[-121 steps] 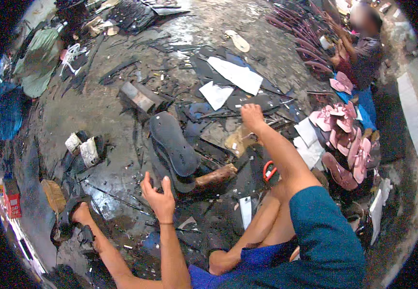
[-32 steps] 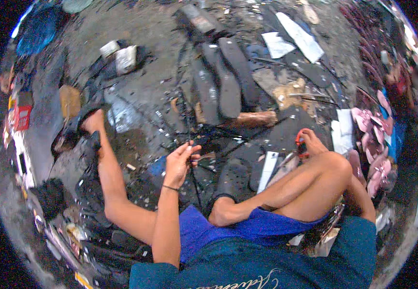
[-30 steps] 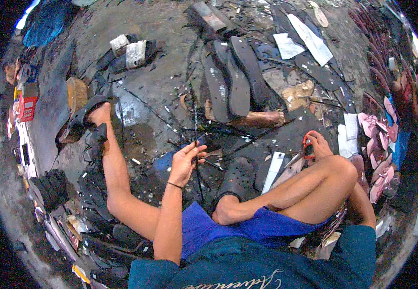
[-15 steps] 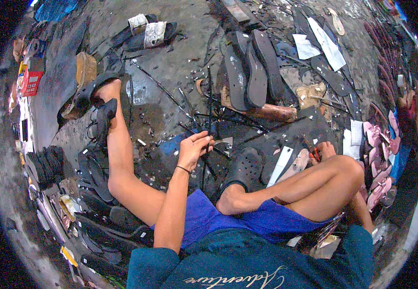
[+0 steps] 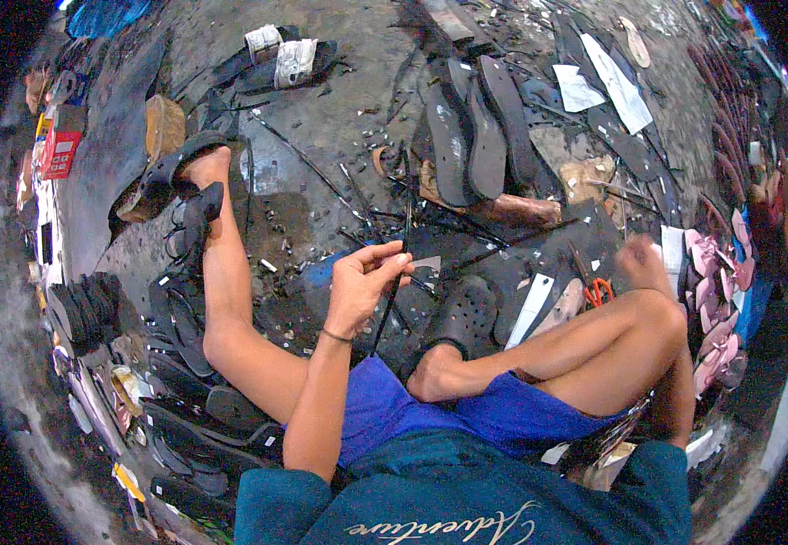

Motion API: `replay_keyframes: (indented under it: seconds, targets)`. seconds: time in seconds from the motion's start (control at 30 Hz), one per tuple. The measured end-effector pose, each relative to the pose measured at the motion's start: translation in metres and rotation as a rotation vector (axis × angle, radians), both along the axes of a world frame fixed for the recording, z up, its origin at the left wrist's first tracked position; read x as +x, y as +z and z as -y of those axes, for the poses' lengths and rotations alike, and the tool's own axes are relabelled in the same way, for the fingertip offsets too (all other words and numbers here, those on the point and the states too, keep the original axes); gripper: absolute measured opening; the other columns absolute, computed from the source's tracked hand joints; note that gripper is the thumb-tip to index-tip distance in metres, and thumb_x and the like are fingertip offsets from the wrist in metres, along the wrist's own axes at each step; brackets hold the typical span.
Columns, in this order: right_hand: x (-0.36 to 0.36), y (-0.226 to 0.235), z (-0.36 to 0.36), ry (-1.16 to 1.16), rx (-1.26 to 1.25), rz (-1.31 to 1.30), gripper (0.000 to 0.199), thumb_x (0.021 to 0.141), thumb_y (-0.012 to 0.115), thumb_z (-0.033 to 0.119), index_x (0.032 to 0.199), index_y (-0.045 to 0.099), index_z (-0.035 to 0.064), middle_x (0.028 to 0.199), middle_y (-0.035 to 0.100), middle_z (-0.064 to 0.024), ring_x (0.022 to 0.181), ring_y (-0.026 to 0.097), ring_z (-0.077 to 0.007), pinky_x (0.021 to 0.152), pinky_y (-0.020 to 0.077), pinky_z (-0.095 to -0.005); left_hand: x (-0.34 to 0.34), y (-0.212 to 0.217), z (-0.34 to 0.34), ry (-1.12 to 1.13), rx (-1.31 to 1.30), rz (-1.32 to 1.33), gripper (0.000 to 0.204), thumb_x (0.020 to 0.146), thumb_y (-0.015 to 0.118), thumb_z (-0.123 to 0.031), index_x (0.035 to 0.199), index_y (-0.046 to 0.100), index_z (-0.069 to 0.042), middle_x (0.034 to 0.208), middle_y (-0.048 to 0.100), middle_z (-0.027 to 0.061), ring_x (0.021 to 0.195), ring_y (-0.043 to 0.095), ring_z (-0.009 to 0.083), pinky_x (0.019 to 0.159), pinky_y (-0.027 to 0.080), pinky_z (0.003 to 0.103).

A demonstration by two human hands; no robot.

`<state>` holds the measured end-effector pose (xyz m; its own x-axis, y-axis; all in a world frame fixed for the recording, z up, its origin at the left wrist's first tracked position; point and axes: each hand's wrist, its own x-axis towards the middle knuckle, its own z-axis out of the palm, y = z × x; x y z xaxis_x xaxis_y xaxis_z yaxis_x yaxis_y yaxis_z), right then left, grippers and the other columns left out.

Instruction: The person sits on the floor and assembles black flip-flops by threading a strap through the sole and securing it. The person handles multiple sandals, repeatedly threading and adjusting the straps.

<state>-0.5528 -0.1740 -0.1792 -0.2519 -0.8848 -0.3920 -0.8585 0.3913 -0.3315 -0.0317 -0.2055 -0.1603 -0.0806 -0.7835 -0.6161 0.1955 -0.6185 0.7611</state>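
Note:
My left hand (image 5: 367,283) is closed in a pinch on a thin black strip (image 5: 406,213), which stretches up and down past my fingers. My right hand (image 5: 641,263) hovers beyond my bent right knee, smeared by motion, so its fingers are unclear. Beside it, scissors with orange handles (image 5: 599,292) lie on the dark floor mat, apart from that hand. A pink sole piece (image 5: 560,311) and a white strip (image 5: 528,309) lie next to the scissors. Several more black strips (image 5: 476,227) are strewn ahead of my left hand.
Dark soles (image 5: 485,136) lean on a wooden block (image 5: 521,211) ahead. Black sandals with white straps (image 5: 294,64) sit at the far left. Pink sandals (image 5: 714,309) are piled at the right, and coiled black straps (image 5: 85,309) at the left. A black clog (image 5: 467,313) covers my right foot.
My right hand has come off the scissors and moved up and to the right, leaving them on the mat. My left hand has risen slightly, tilting the black strip.

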Motion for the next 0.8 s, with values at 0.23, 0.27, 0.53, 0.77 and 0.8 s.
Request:
replay_keyframes:
  seconds: [0.23, 0.27, 0.53, 0.77, 0.8]
  targets:
    - [0.182, 0.183, 0.062, 0.208, 0.087, 0.601, 0.029, 0.099, 0.059, 0.032, 0.112, 0.067, 0.0065, 0.092, 0.066, -0.0014, 0.083, 0.058, -0.0094, 0.071, 0.0500, -0.0286, -0.024, 0.123, -0.025, -0.155, -0.176, 0.034, 0.029, 0.091, 0.070, -0.006, 0.117, 0.066, 0.006, 0.099, 0.073, 0.0138, 0.089, 0.071, 0.0172, 0.079, 0.059, 0.029]
    - [0.207, 0.185, 0.049, 0.265, 0.319, 0.807, 0.033, 0.099, 0.059, 0.035, 0.117, 0.066, 0.0085, 0.094, 0.067, -0.0004, 0.084, 0.058, -0.0092, 0.072, 0.0515, -0.0294, -0.027, 0.137, -0.029, -0.196, -0.195, -0.028, 0.028, 0.091, 0.070, -0.006, 0.117, 0.066, 0.005, 0.099, 0.073, 0.0127, 0.087, 0.070, 0.0152, 0.078, 0.058, 0.028]
    - [0.270, 0.162, -0.049, -0.428, 0.188, 1.552, 0.025, 0.101, 0.058, 0.018, 0.112, 0.066, -0.0038, 0.086, 0.070, -0.0111, 0.073, 0.068, -0.0166, 0.066, 0.0568, -0.0299, 0.009, 0.203, -0.082, -0.477, 0.001, 0.223, 0.023, 0.087, 0.076, -0.007, 0.107, 0.073, 0.002, 0.081, 0.071, 0.0053, 0.067, 0.064, 0.0083, 0.059, 0.053, 0.022]
    - [0.268, 0.169, -0.062, -0.554, 0.249, 1.692, 0.031, 0.100, 0.060, 0.021, 0.113, 0.063, -0.0073, 0.088, 0.069, -0.0144, 0.079, 0.070, -0.0202, 0.071, 0.0594, -0.0326, 0.057, 0.244, -0.114, -0.261, -0.101, 0.438, 0.018, 0.082, 0.078, -0.007, 0.093, 0.072, 0.006, 0.074, 0.069, 0.0114, 0.060, 0.066, 0.0134, 0.056, 0.054, 0.025]
    - [0.269, 0.166, -0.063, -0.547, 0.262, 1.724, 0.034, 0.099, 0.062, 0.023, 0.114, 0.063, -0.0077, 0.090, 0.069, -0.0143, 0.081, 0.069, -0.0201, 0.072, 0.0587, -0.0319, 0.062, 0.244, -0.118, -0.218, -0.126, 0.413, 0.018, 0.082, 0.077, -0.006, 0.093, 0.070, 0.006, 0.072, 0.069, 0.0117, 0.059, 0.066, 0.0144, 0.055, 0.054, 0.025]
